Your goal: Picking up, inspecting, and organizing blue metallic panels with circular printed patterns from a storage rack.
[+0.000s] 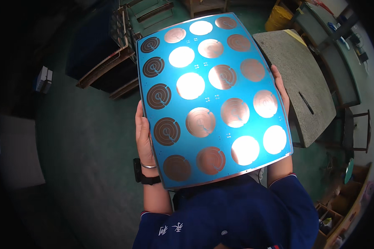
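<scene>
blue panel (215, 108) with coppery discs, gripped between two hands over a green floor (91, 137).
the left hand (143, 137) grips the panel's left edge toward its lower end, the right hand (281, 89) its right edge about midway; both hands' fingers reach behind, mostly hidden. the panel is in front of the person's dark blue shirt (245, 211), with glare whitening several discs. just right of it, a dark pen-like stick (306, 103) lies on a grey tabletop (293, 66); a rack (112, 62) stands at left, probably metal, though dim.
</scene>
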Demonstrator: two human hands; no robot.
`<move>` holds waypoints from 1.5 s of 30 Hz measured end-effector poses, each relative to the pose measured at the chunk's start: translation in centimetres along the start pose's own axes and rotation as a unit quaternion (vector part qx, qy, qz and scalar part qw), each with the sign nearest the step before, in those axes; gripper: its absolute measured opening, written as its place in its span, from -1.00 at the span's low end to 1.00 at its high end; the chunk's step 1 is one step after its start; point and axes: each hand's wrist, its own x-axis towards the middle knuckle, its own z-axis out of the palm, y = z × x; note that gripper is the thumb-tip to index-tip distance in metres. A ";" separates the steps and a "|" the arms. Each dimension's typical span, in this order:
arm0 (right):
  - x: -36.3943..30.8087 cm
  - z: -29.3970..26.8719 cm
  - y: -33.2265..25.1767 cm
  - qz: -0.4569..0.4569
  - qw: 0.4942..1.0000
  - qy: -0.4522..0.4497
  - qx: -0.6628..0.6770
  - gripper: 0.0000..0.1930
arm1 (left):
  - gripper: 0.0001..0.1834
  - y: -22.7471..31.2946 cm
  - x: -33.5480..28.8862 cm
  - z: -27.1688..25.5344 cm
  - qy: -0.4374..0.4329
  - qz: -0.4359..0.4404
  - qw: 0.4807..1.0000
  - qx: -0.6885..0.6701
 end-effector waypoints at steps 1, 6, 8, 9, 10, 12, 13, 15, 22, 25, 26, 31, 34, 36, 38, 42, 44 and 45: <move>0.1 -0.3 -0.1 0.015 1.000 0.002 -0.005 -0.47 | -0.55 -0.2 -0.2 -0.3 -0.011 0.005 0.998 0.056; 0.2 -0.8 -0.1 0.030 0.999 0.001 -0.044 -0.52 | -0.55 -1.1 -0.1 -0.9 0.000 -0.016 0.999 0.035; 0.4 -1.0 -0.1 0.034 0.999 -0.022 -0.033 -0.53 | -0.55 -0.9 -0.1 -1.0 -0.008 -0.010 0.999 0.038; 0.4 -1.0 -0.2 0.038 0.998 -0.055 -0.020 -0.54 | -0.54 -0.7 -0.2 -1.1 -0.014 0.006 0.999 0.042; 0.3 -0.8 -0.3 0.033 0.998 -0.049 -0.024 -0.56 | -0.52 -0.7 -0.1 -1.4 -0.019 0.018 0.999 0.042; 0.7 -0.9 -0.3 0.030 0.997 -0.056 -0.035 -0.56 | -0.52 -0.7 0.3 -2.0 -0.031 0.017 0.998 0.056; 1.0 -1.0 -0.2 0.028 0.996 -0.072 -0.045 -0.57 | -0.52 -0.6 0.4 -2.2 -0.040 0.024 0.996 0.070; 1.6 -1.9 0.2 0.029 0.996 -0.081 -0.011 -0.59 | -0.52 -0.7 0.4 -2.4 -0.048 0.024 0.996 0.071; 1.9 -2.9 0.4 0.032 0.990 -0.133 -0.016 -0.52 | -0.47 -0.6 0.0 -1.6 -0.034 0.074 0.994 0.076; 2.1 -3.8 -0.1 0.035 0.984 -0.153 -0.081 -0.49 | -0.42 -0.3 -0.2 -1.2 -0.028 0.092 0.993 0.063; 2.2 -4.1 -0.1 0.035 0.983 -0.155 -0.093 -0.49 | -0.41 -0.4 -0.1 -1.1 -0.047 0.082 0.994 0.056; 2.3 -4.8 0.8 0.036 0.980 -0.167 -0.101 -0.50 | -0.40 -0.1 -0.3 -2.6 -0.074 0.039 0.996 0.013; 2.1 -4.7 1.0 0.021 0.987 -0.132 -0.092 -0.51 | -0.47 -0.4 -0.4 -3.4 -0.078 0.043 0.996 0.023; 2.0 -5.3 0.9 0.009 0.987 -0.132 -0.090 -0.51 | -0.50 -0.8 -0.2 -3.5 -0.074 0.047 0.996 0.032; 1.8 -5.5 0.8 0.005 0.989 -0.126 -0.083 -0.51 | -0.50 -0.8 -0.1 -3.9 -0.082 0.052 0.995 0.036; 1.6 -5.5 0.7 -0.003 0.988 -0.132 -0.079 -0.52 | -0.53 -0.7 -0.3 -4.1 -0.078 0.053 0.995 0.034; 1.4 -5.5 0.5 -0.004 0.987 -0.140 -0.075 -0.53 | -0.54 -0.9 -0.3 -4.4 -0.081 0.049 0.995 0.025; 1.3 -5.4 0.4 -0.006 0.987 -0.143 -0.073 -0.53 | -0.55 -1.0 -0.2 -4.6 -0.074 0.045 0.996 0.021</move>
